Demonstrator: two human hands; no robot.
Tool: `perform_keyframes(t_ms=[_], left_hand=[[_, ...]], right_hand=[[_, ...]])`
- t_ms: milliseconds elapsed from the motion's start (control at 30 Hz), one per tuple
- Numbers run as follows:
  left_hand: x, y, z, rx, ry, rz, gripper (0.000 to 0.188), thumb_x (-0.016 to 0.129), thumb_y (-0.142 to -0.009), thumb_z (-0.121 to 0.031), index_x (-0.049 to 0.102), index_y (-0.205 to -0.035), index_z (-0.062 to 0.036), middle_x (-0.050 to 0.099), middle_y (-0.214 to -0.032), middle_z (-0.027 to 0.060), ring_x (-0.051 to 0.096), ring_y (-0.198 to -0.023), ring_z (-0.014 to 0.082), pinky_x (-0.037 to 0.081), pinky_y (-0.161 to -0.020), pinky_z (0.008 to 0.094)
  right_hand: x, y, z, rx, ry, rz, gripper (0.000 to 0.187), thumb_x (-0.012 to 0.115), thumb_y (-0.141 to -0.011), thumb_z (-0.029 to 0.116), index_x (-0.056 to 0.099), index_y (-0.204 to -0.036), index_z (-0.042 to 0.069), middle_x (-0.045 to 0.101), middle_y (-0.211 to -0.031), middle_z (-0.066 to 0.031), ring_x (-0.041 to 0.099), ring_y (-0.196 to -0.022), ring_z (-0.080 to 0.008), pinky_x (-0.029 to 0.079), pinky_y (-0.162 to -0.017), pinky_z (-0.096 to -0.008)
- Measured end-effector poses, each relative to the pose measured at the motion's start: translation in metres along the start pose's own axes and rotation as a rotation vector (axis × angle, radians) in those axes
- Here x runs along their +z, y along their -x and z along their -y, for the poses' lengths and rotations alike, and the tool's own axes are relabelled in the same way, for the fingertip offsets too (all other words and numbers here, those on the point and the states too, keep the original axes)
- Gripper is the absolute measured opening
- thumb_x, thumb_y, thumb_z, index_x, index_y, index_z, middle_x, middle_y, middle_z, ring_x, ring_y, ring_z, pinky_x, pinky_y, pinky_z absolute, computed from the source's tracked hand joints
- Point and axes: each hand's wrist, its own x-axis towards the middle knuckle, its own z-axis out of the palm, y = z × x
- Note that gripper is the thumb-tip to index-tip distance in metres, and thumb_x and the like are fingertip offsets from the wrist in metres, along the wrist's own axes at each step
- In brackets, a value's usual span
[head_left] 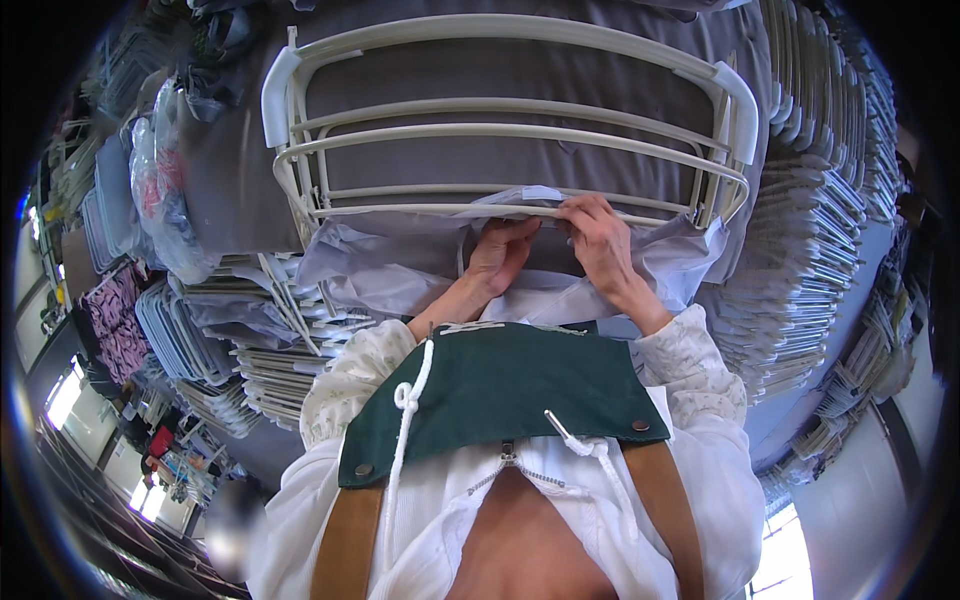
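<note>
View from the head camera, looking down the person's chest. Both hands meet at the lower bar of a cream wire rack [500, 130], which lies on a bench covered with grey cloth [230, 170]. The left hand [497, 255] rests with fingers curled onto a thin, pale plastic sheet [390, 270] that is draped over that lower bar; its grip is closed lightly on the sheet's upper edge. The right hand [600, 240] sits just beside it, touching it at the fingertips, and pinches the same edge of the sheet against the bar between thumb and fingers. The sheet hangs down from the bar toward the person and spreads to both sides beneath the wrists. A green apron bib [500, 395] with brown straps and a white cord covers the white, long-sleeved garment in the foreground. Stacks of folded items in clear wrapping [250, 370] lie to the left of the bench, and a long curved row of similar flat stacks [800, 250] runs along the right.
</note>
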Motion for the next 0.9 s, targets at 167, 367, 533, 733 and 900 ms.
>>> perform_keyframes(t_ms=[167,367,533,733,900], left_hand=[[-0.004,-0.005,0.0,-0.011,-0.095,0.008,0.035,0.073,-0.081,-0.002,0.061,-0.113,-0.0074,0.062,-0.114,0.0032,0.054,-0.112,0.0163,0.038,-0.103,0.0332],[0.023,-0.025,-0.009,-0.015,-0.028,-0.428,0.029,0.075,-0.081,-0.008,0.064,-0.108,-0.007,0.063,-0.108,0.0036,0.058,-0.105,0.0176,0.044,-0.097,0.0333],[-0.007,-0.023,-0.003,0.026,-0.033,-0.175,0.03,0.068,-0.089,-0.017,0.06,-0.115,-0.0039,0.063,-0.11,0.0048,0.055,-0.113,0.0186,0.042,-0.1,0.036],[0.002,0.078,-0.103,-0.02,-0.497,-0.146,0.029,0.058,-0.097,-0.017,0.056,-0.118,0.0032,0.064,-0.105,0.0082,0.063,-0.103,0.018,0.051,-0.093,0.0321],[-0.084,0.074,-0.156,0.258,-0.174,-0.502,0.027,0.057,-0.098,-0.023,0.059,-0.113,-0.0007,0.064,-0.105,0.0092,0.062,-0.102,0.0206,0.051,-0.089,0.0313]], right_hand=[[-0.006,-0.031,-0.009,0.286,-0.093,0.204,0.009,0.071,-0.078,0.011,0.073,-0.086,0.008,0.068,-0.083,-0.0076,0.066,-0.083,-0.0273,0.052,-0.07,-0.0353],[-0.014,-0.087,-0.019,0.551,0.246,0.654,0.031,0.072,-0.08,0.038,0.073,-0.092,0.01,0.072,-0.091,-0.0096,0.068,-0.089,-0.0295,0.052,-0.076,-0.0398],[0.05,-0.095,0.012,0.124,-0.412,0.428,0.045,0.075,-0.08,0.029,0.065,-0.114,0.003,0.065,-0.115,-0.0183,0.063,-0.107,-0.0351,0.049,-0.092,-0.039],[0.151,-0.156,0.098,0.096,-0.305,0.633,0.041,0.067,-0.086,0.039,0.068,-0.11,0.006,0.069,-0.097,-0.019,0.066,-0.097,-0.0345,0.05,-0.085,-0.0422],[0.21,-0.176,0.094,0.062,-0.235,0.706,0.032,0.065,-0.086,0.036,0.071,-0.098,0.007,0.069,-0.088,-0.0182,0.066,-0.087,-0.0355,0.05,-0.076,-0.0442]])
